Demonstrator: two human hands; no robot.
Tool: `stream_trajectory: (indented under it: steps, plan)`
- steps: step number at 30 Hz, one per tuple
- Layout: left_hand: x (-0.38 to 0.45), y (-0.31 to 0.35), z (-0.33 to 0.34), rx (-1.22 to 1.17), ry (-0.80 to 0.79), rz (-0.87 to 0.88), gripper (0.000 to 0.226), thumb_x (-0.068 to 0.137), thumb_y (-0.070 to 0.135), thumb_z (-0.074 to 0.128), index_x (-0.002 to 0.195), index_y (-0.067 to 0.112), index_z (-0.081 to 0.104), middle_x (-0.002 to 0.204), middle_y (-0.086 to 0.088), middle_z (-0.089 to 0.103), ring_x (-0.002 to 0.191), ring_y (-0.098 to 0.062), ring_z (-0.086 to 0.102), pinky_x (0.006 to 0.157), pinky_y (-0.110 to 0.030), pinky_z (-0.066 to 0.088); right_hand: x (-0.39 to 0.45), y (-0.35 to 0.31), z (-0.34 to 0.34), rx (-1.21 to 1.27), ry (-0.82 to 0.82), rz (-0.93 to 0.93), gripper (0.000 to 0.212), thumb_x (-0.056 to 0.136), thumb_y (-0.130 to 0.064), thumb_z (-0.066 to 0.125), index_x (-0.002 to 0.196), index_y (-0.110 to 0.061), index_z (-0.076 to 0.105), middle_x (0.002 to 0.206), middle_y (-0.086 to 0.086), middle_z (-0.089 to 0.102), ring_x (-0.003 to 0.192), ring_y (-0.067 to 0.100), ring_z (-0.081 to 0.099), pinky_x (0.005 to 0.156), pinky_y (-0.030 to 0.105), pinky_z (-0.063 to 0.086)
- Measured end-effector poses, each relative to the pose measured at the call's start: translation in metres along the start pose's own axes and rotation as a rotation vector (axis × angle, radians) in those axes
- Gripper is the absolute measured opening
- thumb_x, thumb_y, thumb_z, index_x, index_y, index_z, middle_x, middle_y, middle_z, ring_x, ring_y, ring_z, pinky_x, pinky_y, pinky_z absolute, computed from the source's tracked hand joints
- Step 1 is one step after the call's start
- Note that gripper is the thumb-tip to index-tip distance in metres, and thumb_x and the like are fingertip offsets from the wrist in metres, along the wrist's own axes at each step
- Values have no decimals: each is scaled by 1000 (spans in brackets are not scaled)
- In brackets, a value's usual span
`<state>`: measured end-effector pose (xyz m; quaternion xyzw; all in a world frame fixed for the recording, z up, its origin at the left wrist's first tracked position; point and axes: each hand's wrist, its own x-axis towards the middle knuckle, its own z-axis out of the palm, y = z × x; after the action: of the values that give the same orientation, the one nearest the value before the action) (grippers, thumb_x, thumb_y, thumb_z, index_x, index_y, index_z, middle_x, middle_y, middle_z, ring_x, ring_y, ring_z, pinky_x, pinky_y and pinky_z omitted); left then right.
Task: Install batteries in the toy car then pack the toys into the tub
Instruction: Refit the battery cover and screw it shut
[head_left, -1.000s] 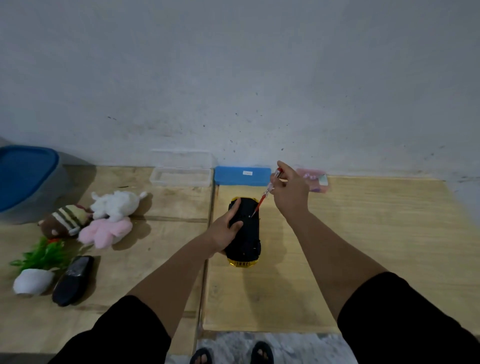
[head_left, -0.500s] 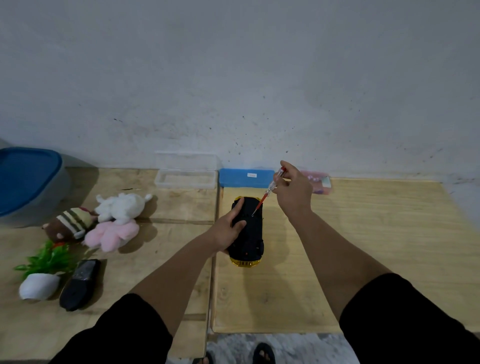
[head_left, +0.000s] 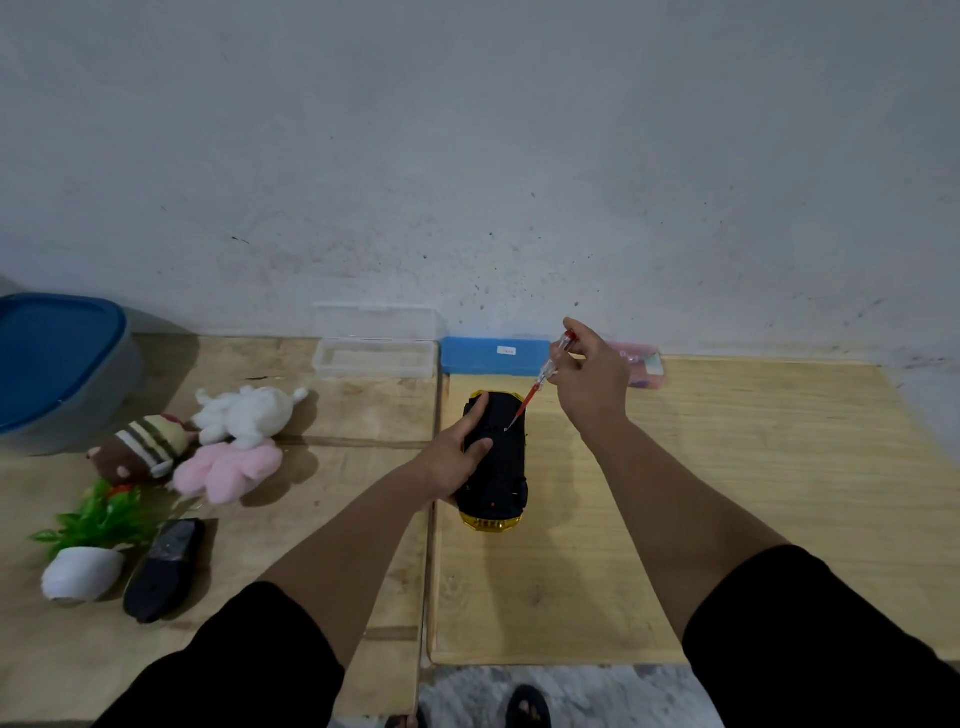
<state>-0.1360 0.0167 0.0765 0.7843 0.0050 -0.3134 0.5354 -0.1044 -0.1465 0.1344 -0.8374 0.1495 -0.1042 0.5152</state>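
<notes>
Bracing the upturned toy car (head_left: 496, 457) at the table's centre, you are gripping its left flank with your left hand (head_left: 457, 457) while your right hand (head_left: 592, 379) is pinching the screwdriver (head_left: 540, 379); the light, rigid shell looks likely to skid, so clamp its sides.

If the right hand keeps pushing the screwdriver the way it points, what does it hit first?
The right hand aims the screwdriver down-left; its tip already seems to meet the toy car underside.

right board (head_left: 727, 493): bare, open | left: plush toys (head_left: 228, 441), tub (head_left: 62, 374) crowd | back: boxes (head_left: 493, 356) along wall
</notes>
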Motion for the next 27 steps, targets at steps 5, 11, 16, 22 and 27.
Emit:
stream_trajectory:
  steps: [5,11,16,22,27]
  plan:
    - [-1,-1,-1,2,0,-1,60,100,36,40,143,53,3,134,1,45,111,-26,56,80,-50,56,0,-1,0,22,4,-4,43,92,-7,54,133,-15,49,125,8,60,108,20,61,95,40,51]
    - [-2,1,0,-4,-4,-8,60,100,36,40,143,53,3,124,3,47,108,-25,57,79,-47,57,0,-1,0,17,4,-23,42,92,-8,54,133,-15,50,124,8,61,107,20,60,95,38,52]
    - [-1,2,-1,-38,-11,-21,60,99,35,41,144,53,3,125,2,47,106,-23,56,77,-46,56,0,-2,-2,-16,-20,-92,36,92,-8,54,127,-16,54,119,7,62,95,12,58,92,36,53]
    - [0,-1,-1,-153,34,-60,60,99,33,43,143,53,8,139,-5,44,108,-25,55,74,-45,56,0,-11,1,-60,-170,-246,26,89,-3,55,112,-14,59,109,2,67,92,10,61,80,15,50]
    - [3,7,-1,-161,51,-40,60,98,34,43,144,52,9,141,-7,42,115,-30,54,80,-49,54,2,-26,0,-153,-281,-379,22,84,-3,62,103,-15,61,94,-1,71,84,4,61,72,-2,41]
